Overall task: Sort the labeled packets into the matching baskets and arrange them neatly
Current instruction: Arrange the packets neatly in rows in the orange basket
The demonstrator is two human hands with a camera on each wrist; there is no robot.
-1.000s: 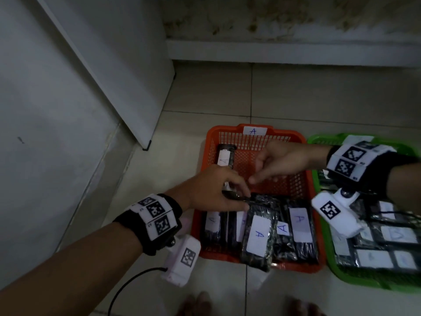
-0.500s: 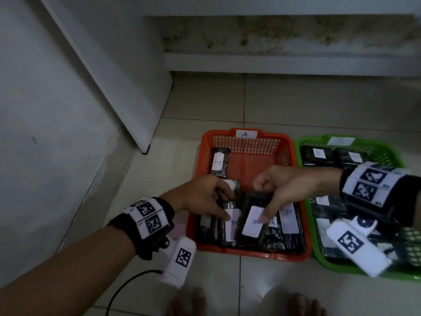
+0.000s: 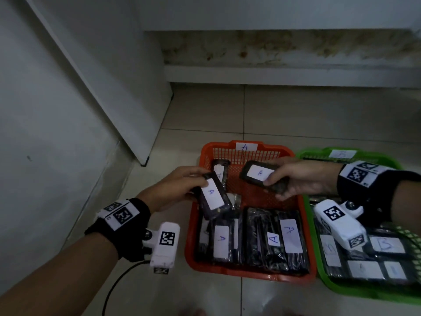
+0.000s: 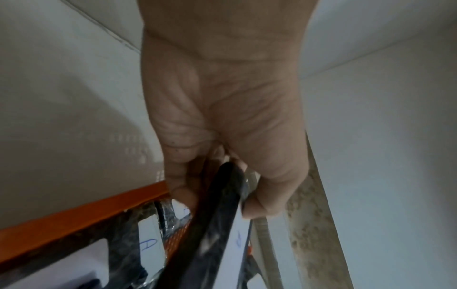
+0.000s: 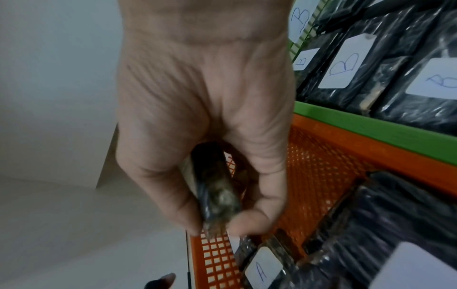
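Note:
An orange basket (image 3: pixel 193 242) tagged A sits on the floor with several black packets labelled A along its near side. My left hand (image 3: pixel 182 185) pinches one black A packet (image 3: pixel 213 198) above the basket's left part; the left wrist view shows that packet (image 4: pixel 222 224) edge-on between thumb and fingers. My right hand (image 3: pixel 296 179) holds another A packet (image 3: pixel 259 173) over the basket's far half, seen end-on in the right wrist view (image 5: pixel 215 185). A green basket (image 3: pixel 319 265) tagged B stands to the right, filled with B packets (image 5: pixel 343 64).
A white wall and a slanted white panel (image 3: pixel 102 87) close in on the left. A stained wall base and ledge (image 3: pixel 284 74) run behind the baskets. A black cable (image 3: pixel 114 283) trails from my left wrist over the tiled floor. One A packet (image 3: pixel 219 172) stands at the orange basket's far left.
Both hands have lifted out of the row of packets, each holding one A packet, the right one carried toward the far half of the orange basket.

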